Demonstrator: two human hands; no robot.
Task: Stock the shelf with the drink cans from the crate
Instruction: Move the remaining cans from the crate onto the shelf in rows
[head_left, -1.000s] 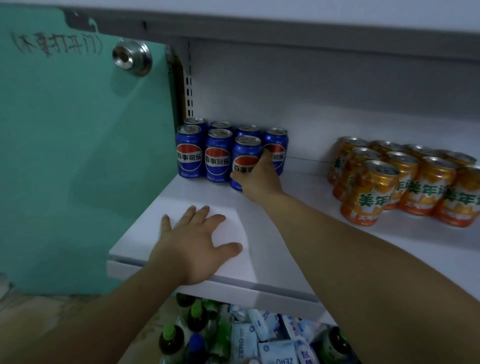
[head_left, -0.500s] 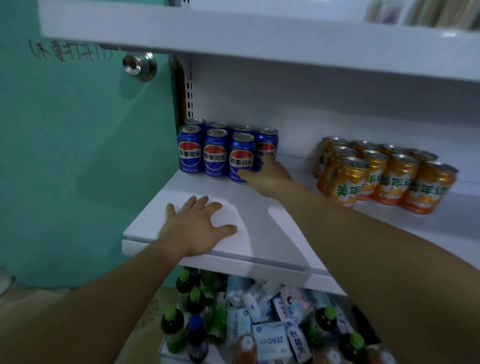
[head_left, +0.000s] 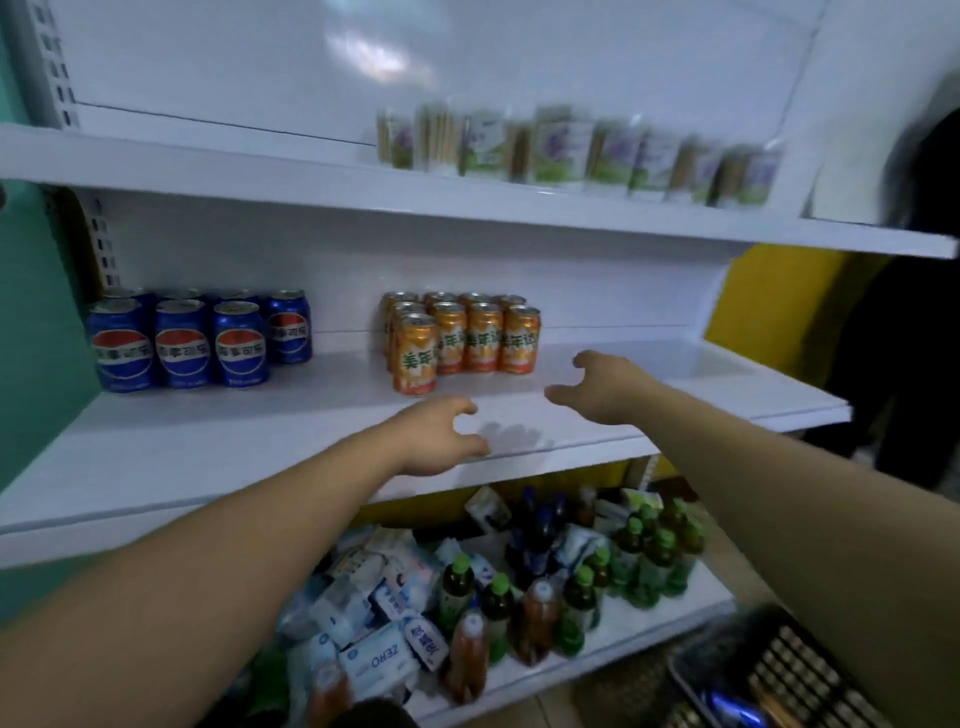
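Note:
Several blue cola cans (head_left: 182, 340) stand in a cluster at the left end of the white middle shelf (head_left: 208, 447). A block of orange drink cans (head_left: 457, 335) stands near the shelf's middle. My left hand (head_left: 441, 441) hovers over the shelf's front edge, fingers curled apart and holding nothing. My right hand (head_left: 597, 387) is above the shelf to the right of the orange cans, open and bare. A dark plastic crate (head_left: 769, 675) shows at the bottom right, with a blue can (head_left: 730, 709) visible inside.
The upper shelf (head_left: 467, 197) holds a blurred row of green and white cartons (head_left: 571, 150). The bottom shelf (head_left: 597, 660) is crowded with green-capped bottles (head_left: 639, 561) and white tissue packs (head_left: 379, 660). A teal wall (head_left: 31, 322) borders the left; a dark figure (head_left: 914, 312) stands at right.
The view has swung right and pulled back. My right hand left the blue cans and moved right past the orange cans. My left hand lifted off the shelf and shifted right.

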